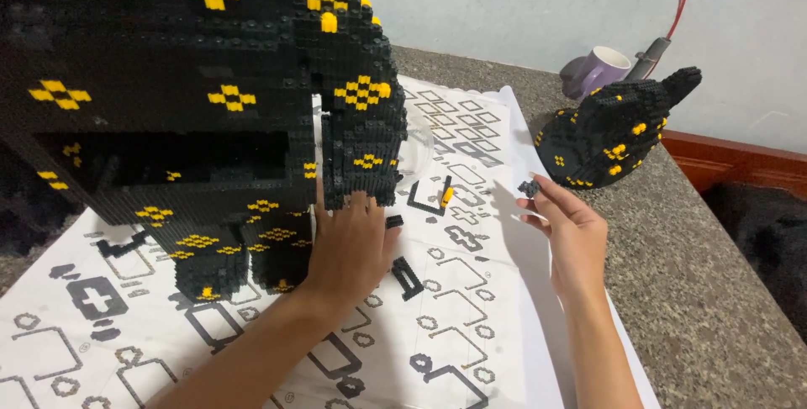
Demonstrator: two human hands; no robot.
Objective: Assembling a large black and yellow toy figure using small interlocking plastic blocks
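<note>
Head: right fingers (538,196) pinch small brick (529,187).

No packages, labels, signs or screens. Closest thing: white printed sheet (471,308) flat on the table (698,274), running from 6 to 12 o'clock, covered in black outline shapes.
</note>
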